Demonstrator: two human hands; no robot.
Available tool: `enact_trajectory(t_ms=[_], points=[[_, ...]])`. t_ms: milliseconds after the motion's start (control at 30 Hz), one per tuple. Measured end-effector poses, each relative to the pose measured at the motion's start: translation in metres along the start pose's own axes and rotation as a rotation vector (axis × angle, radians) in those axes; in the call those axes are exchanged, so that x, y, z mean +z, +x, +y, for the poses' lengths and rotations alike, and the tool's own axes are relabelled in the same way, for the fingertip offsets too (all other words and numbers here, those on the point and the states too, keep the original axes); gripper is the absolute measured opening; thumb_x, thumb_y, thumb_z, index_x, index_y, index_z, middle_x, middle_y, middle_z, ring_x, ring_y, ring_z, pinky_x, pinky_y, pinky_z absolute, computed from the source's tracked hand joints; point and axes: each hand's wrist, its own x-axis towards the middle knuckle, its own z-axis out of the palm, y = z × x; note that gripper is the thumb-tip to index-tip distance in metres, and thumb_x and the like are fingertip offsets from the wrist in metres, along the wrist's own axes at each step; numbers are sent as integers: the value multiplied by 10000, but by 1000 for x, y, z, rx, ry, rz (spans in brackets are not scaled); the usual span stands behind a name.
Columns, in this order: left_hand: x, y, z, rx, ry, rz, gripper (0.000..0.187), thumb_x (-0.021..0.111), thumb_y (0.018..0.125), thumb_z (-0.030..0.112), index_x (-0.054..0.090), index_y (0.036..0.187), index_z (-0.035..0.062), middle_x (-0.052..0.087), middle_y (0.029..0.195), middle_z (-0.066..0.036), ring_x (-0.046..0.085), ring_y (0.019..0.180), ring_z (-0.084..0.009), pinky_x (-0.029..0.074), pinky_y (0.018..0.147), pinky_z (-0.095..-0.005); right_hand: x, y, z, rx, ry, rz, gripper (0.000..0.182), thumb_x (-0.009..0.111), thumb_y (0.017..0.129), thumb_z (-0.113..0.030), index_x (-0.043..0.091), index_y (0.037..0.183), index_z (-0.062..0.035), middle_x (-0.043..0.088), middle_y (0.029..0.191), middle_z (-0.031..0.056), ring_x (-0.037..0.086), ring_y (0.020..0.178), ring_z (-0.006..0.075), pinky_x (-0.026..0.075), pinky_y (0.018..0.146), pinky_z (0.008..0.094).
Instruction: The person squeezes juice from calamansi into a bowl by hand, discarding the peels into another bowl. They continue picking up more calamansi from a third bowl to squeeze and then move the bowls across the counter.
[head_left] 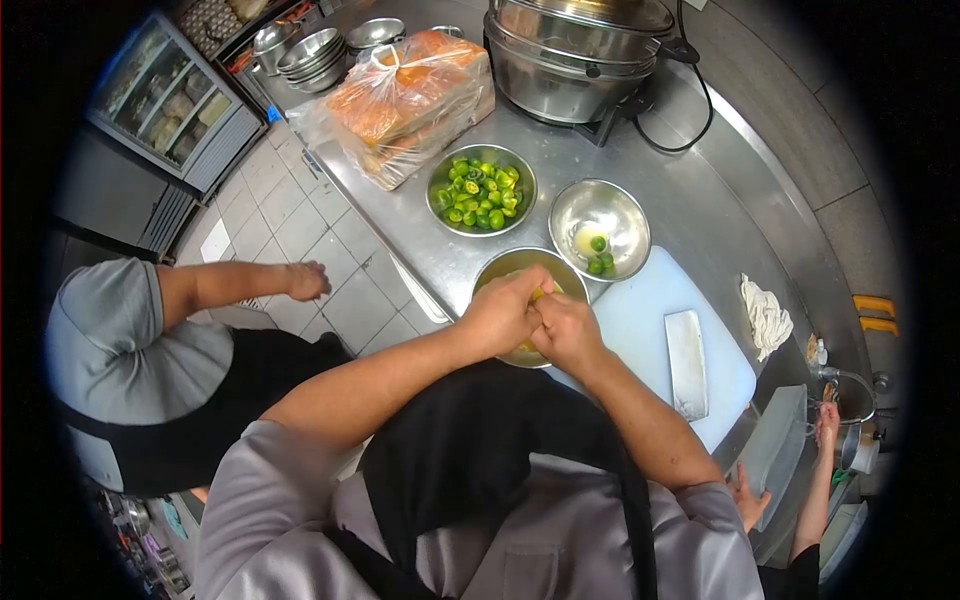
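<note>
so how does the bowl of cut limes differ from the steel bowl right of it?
The bowl of cut limes is heaped with green halves; the steel bowl right of it holds only a few pieces and some pale juice, its bare inside showing. The first sits beside the bagged bread, the second touches the white cutting board. Both are round, shiny metal, similar in size, and untouched by either hand.

Nearest bowl [520,262]: lower part hidden behind both hands.
Piece between fingers [538,293]: too small to identify.
Bagged food [410,95]: blurred by plastic.
</note>
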Motion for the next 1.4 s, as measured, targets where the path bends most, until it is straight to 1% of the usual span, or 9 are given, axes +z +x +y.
enact_trajectory(t_ms=[167,233,333,500,633,967,1033,1233,1400], points=[[-64,46,-20,47,-54,157,285,700,906,83,576,1161,49,664,869,-88,661,790,-200,552,746,-351,-21,95,-8,112,-134,-81,237,691,853,-171,654,1021,-7,673,911,204,657,824,410,534,765,509],[-109,63,-11,-113,215,113,370,750,871,144,612,1207,71,685,944,-177,691,910,-379,544,806,-447,-39,128,-4,179,-92,-171,269,676,874,-197,668,1065,-9,685,953,211,663,848,415,538,800,516],[-133,64,-15,-24,477,253,471,774,868,190,613,1297,85,662,1086,-203,675,984,-387,549,859,-430,-65,139,23,137,-252,55,310,664,923,-218,705,1168,-31,707,990,230,680,950,406,535,880,490],[-94,74,10,48,297,167,492,791,852,237,632,1284,62,641,1180,-211,674,996,-368,539,905,-435,-99,104,55,597,-635,-638,288,646,913,-181,714,1159,-48,721,1142,203,685,1099,356,539,949,463],[-34,120,8,195,257,33,340,776,831,163,689,1129,23,671,1086,-189,690,926,-328,550,851,-413,-69,84,81,673,-736,-742,294,589,926,-140,718,1181,-71,708,1224,179,690,1126,317,557,929,436],[35,196,-24,277,510,-267,250,698,788,78,720,1033,34,712,1016,-220,690,953,-395,545,872,-458,-81,68,93,603,-657,-595,257,604,908,-102,724,1135,-91,725,1149,166,703,1072,327,566,910,443],[38,199,-22,250,518,-343,251,704,790,86,721,1036,42,715,1026,-221,688,964,-398,542,878,-462,-105,49,88,388,-315,39,250,660,859,-37,700,1106,-32,733,1002,152,725,875,278,582,798,402],[71,199,-28,288,651,-387,322,704,820,121,702,1138,74,697,1176,-223,696,998,-398,542,899,-477,-108,1,56,736,792,239,224,657,874,52,688,1085,-17,660,921,22,635,775,108,540,717,270],[71,201,-28,191,751,-514,332,667,833,76,690,1164,75,638,1243,-246,655,1122,-392,521,966,-463,-42,-29,11,556,297,174,224,697,901,-37,681,1123,-15,678,939,120,671,801,245,549,735,351]])
